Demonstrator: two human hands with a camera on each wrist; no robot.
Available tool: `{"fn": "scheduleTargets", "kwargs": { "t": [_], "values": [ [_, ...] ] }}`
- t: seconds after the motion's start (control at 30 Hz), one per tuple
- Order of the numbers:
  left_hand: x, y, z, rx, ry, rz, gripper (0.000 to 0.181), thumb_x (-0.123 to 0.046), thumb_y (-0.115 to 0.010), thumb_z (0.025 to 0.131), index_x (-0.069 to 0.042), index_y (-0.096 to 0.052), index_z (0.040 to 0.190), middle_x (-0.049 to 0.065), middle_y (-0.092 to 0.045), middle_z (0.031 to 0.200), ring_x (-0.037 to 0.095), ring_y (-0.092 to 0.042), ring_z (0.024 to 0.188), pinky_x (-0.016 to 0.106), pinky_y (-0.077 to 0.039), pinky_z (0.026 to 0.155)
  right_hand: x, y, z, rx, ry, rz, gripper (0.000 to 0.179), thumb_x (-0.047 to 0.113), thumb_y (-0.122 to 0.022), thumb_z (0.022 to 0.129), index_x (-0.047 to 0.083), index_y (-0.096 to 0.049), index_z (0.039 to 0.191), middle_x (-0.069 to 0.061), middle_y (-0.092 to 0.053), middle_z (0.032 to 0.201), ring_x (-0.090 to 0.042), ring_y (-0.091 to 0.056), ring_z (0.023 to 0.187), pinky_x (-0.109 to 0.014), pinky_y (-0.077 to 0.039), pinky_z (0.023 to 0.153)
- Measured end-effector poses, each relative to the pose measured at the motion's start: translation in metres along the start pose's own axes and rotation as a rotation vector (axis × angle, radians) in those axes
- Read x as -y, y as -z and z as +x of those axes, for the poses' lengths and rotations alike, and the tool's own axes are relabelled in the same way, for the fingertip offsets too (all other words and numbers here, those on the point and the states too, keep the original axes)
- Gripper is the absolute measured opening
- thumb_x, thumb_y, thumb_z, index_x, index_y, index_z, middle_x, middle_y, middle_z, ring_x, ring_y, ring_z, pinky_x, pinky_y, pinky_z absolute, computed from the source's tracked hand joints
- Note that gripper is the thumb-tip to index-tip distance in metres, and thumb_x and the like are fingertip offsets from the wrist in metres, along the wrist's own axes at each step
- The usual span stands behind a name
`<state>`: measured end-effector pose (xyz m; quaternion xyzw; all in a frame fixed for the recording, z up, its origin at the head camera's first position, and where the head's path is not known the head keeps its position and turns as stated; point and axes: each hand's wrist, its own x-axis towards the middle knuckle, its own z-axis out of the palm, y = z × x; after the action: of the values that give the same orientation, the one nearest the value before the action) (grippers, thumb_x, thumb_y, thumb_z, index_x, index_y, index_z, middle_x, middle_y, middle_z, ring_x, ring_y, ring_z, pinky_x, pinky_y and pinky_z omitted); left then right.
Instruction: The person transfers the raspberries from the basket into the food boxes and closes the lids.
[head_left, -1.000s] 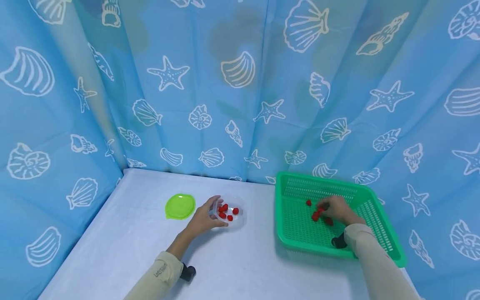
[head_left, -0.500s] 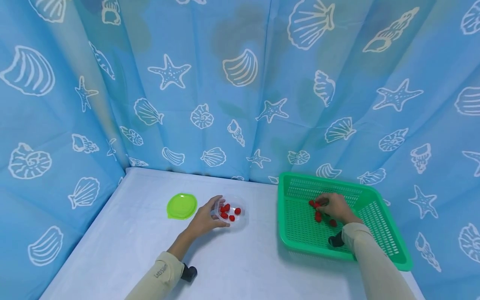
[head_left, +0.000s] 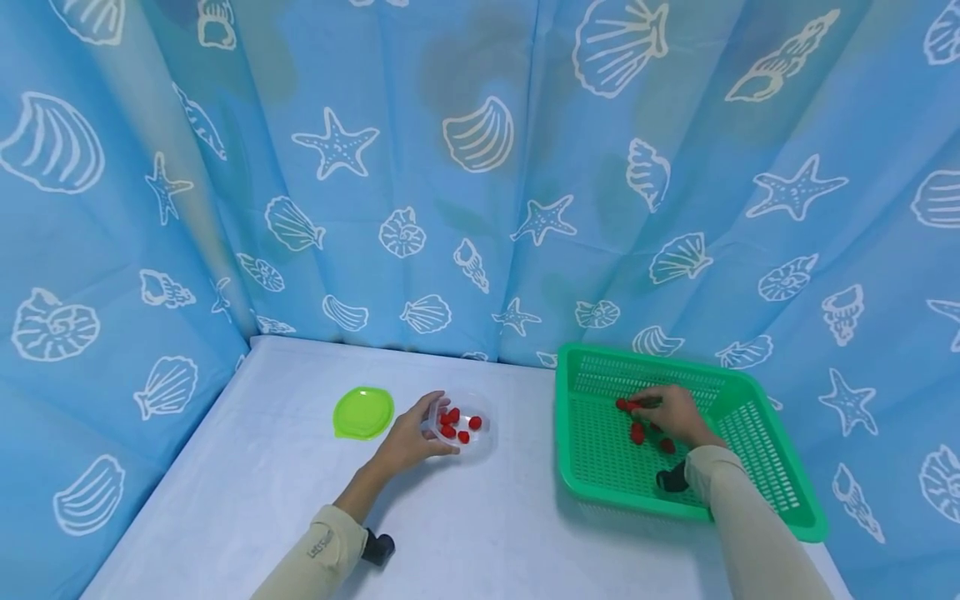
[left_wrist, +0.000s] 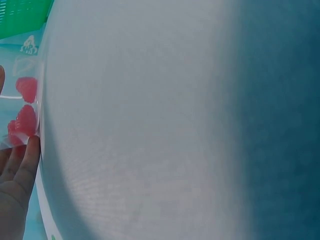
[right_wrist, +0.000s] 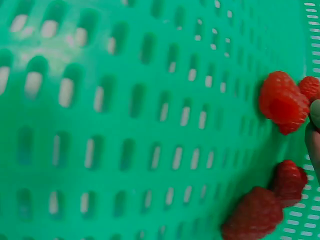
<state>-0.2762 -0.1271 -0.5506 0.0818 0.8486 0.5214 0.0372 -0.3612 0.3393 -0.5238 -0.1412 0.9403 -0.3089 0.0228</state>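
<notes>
Right hand (head_left: 671, 417): thumb and fingers brought together on a red raspberry (head_left: 635, 405), inside the green basket (head_left: 633, 498). The right wrist view catches only a fingertip against the fruit at its edge, so the full grip cannot be verified there. A second raspberry (right_wrist: 284, 102) lies just beside the held one on the perforated floor; further loose raspberries (right_wrist: 252, 215) lie near, on the cuff side of the fingertips.

Left hand (head_left: 408, 435): fingers and thumb spread around the side of a clear container (head_left: 487, 408), gripping its wall. Five raspberries are counted inside, well apart from the basket. Whether the container's base rests on the counter (head_left: 480, 525) cannot be determined.

Just beyond the left hand, on the side away from the basket, a lime-green lid (head_left: 363, 413) lies flat on the counter. Both forearms are covered by beige sleeves (head_left: 318, 554), with a black device (head_left: 377, 547) at each cuff. Behind the counter hangs a blue curtain (head_left: 420, 183) printed with white shells and starfish.
</notes>
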Motion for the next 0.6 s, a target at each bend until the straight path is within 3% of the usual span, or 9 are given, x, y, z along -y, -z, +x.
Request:
{"fn": "scheduleTargets", "kwargs": {
  "t": [0.3, 0.6],
  "values": [
    [-0.001, -0.001, -0.001, -0.002, 0.013, -0.004, 0.093, -0.019, -0.088, 0.071, -0.015, -0.037, 0.149, 0.005, -0.05, 0.143, 0.032, -0.045, 0.132, 0.041, -0.053, 0.091, 0.009, 0.008, -0.002, -0.101, 0.045, 0.005, 0.023, 0.014, -0.073, 0.089, 0.01, -0.074, 0.111, -0.013, -0.069, 0.112, -0.029, -0.067, 0.095, -0.046, -0.056, 0.072],
    [-0.005, 0.0, -0.003, -0.003, 0.007, -0.003, 0.093, -0.019, -0.088, 0.071, -0.014, -0.037, 0.149, 0.006, -0.049, 0.144, 0.032, -0.044, 0.133, 0.041, -0.053, 0.091, 0.044, 0.019, -0.002, -0.169, 0.132, 0.102, 0.023, 0.017, -0.074, 0.088, 0.011, -0.074, 0.11, -0.01, -0.068, 0.113, -0.027, -0.07, 0.091, -0.033, -0.059, 0.069]
  ]
}}
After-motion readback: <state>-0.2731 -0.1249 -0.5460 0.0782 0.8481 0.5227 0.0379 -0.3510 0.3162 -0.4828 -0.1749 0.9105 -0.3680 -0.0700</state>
